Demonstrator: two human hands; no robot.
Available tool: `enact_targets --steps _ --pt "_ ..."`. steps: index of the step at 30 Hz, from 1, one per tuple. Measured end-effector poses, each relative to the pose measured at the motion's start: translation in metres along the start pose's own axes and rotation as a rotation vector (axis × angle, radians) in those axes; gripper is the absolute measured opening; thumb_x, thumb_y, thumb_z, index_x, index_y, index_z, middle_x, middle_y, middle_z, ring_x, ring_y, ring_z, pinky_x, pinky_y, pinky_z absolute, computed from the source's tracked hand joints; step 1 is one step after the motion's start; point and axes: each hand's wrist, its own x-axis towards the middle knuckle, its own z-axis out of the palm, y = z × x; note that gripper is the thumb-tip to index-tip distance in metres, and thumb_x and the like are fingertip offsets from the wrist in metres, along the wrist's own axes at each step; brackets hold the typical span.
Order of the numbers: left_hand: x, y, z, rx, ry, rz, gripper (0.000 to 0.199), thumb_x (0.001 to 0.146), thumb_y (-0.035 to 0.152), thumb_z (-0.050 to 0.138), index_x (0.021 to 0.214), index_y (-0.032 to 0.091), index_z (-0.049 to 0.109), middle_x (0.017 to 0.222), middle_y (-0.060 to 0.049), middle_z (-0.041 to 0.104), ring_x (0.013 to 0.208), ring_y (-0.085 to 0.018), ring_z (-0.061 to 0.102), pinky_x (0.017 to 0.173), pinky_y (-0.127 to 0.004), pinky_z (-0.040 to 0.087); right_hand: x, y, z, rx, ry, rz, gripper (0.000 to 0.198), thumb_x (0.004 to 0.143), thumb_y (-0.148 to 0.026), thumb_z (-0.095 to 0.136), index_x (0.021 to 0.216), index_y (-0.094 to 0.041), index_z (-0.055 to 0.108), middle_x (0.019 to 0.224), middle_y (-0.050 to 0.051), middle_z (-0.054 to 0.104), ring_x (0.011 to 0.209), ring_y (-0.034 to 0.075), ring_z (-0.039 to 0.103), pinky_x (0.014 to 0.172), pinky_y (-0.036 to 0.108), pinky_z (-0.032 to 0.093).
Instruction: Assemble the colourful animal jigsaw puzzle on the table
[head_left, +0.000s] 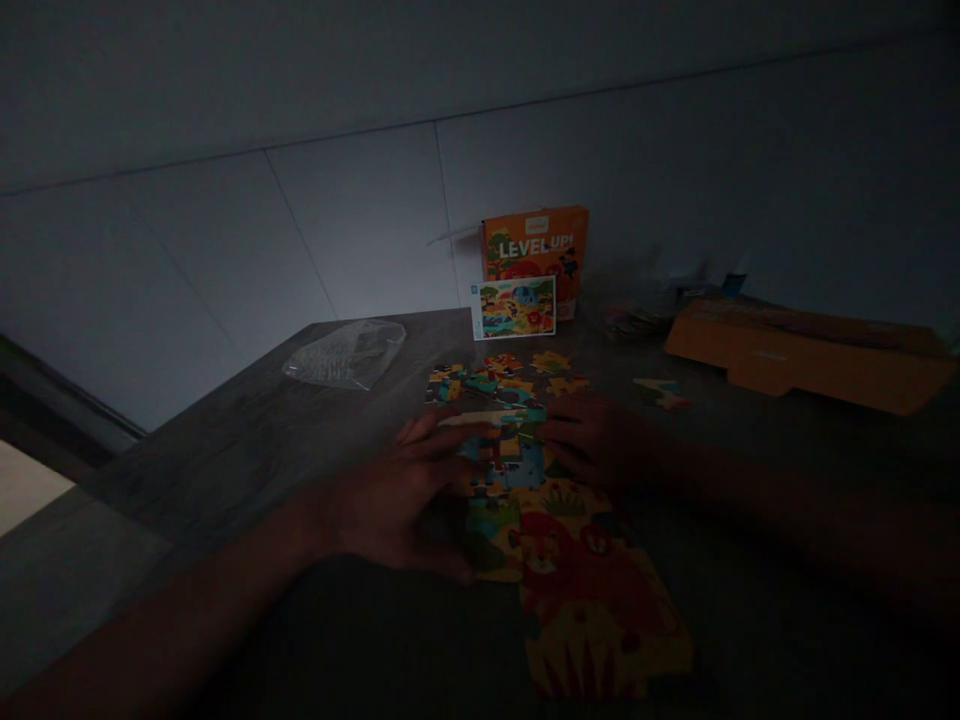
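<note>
A partly joined jigsaw puzzle [559, 585] lies on the dark table, with red lions in its near part and green, blue and yellow animal scenery farther up. My left hand [397, 490] spreads over its left side, fingertips on the upper pieces and thumb apart near the lower left edge. From the other side, my right hand [600, 440] reaches in with its fingers stretched onto the upper right pieces. No piece shows clearly held in either hand; the scene is very dim. Just beyond the hands lie several loose puzzle pieces [551, 362].
A small picture card [514, 308] leans against an orange "LEVEL UP!" box [534, 235] by the wall. Left of them lies a clear plastic bag [349, 355]. An open orange box part [810, 350] rests at the right, near a single loose piece [661, 392].
</note>
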Motion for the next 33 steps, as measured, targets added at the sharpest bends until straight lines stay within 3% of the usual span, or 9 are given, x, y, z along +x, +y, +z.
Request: enact_targets --steps 2,6,14,20,26,28,33 --pt "0.002 0.012 0.002 -0.021 -0.003 0.023 0.067 0.074 0.053 0.084 0.13 0.02 0.064 0.157 -0.013 0.044 0.15 -0.042 0.025 0.122 -0.059 0.021 0.0 0.001 0.001 -0.002 0.003 -0.001 0.018 0.098 -0.015 0.052 0.091 -0.015 0.068 0.088 0.008 0.06 0.077 0.019 0.054 0.071 0.032 0.042" --pt "0.005 0.027 0.006 -0.12 0.002 0.031 0.063 0.075 0.044 0.086 0.128 0.021 0.063 0.154 -0.013 0.049 0.147 -0.039 0.032 0.123 -0.057 0.023 0.0 0.001 0.002 -0.001 0.011 -0.006 0.015 0.097 -0.015 0.054 0.093 -0.015 0.069 0.088 0.008 0.06 0.079 0.02 0.055 0.072 0.032 0.042" --pt "0.003 0.016 0.009 -0.148 -0.006 0.0 0.055 0.063 0.048 0.09 0.103 0.018 0.067 0.153 -0.015 0.048 0.149 -0.042 0.026 0.119 -0.055 0.03 0.001 0.001 0.001 -0.001 0.045 -0.038 0.019 0.098 -0.016 0.051 0.094 -0.014 0.069 0.087 0.008 0.06 0.079 0.02 0.055 0.072 0.032 0.041" --pt "0.002 0.019 -0.002 -0.179 -0.06 0.079 0.059 0.056 0.044 0.092 0.103 0.019 0.067 0.152 -0.013 0.049 0.148 -0.041 0.031 0.122 -0.058 0.023 0.0 0.001 0.002 0.001 0.026 -0.013 0.019 0.099 -0.017 0.05 0.094 -0.014 0.068 0.088 0.008 0.06 0.078 0.019 0.055 0.072 0.032 0.041" --pt "-0.007 -0.003 -0.023 -0.133 -0.051 0.052 0.05 0.057 0.041 0.091 0.094 0.02 0.065 0.146 -0.012 0.055 0.147 -0.039 0.033 0.125 -0.056 0.015 0.0 0.002 0.0 0.008 0.031 -0.026 0.02 0.099 -0.017 0.05 0.094 -0.013 0.069 0.089 0.009 0.061 0.08 0.019 0.055 0.073 0.031 0.042" --pt "-0.012 -0.015 -0.031 -0.091 -0.039 0.021 0.054 0.056 0.039 0.092 0.098 0.019 0.064 0.151 -0.012 0.049 0.148 -0.04 0.03 0.125 -0.057 0.012 0.0 0.001 -0.001 0.015 0.019 -0.022 0.02 0.099 -0.016 0.05 0.094 -0.013 0.069 0.089 0.009 0.061 0.079 0.019 0.055 0.073 0.031 0.042" --pt "-0.024 -0.042 -0.037 -0.022 -0.07 -0.127 0.048 0.058 0.037 0.09 0.088 0.019 0.058 0.15 -0.014 0.049 0.15 -0.042 0.023 0.12 -0.059 0.027 0.0 0.0 -0.001 0.02 0.024 -0.034 0.019 0.098 -0.015 0.05 0.092 -0.012 0.069 0.088 0.009 0.06 0.078 0.019 0.054 0.072 0.031 0.041"
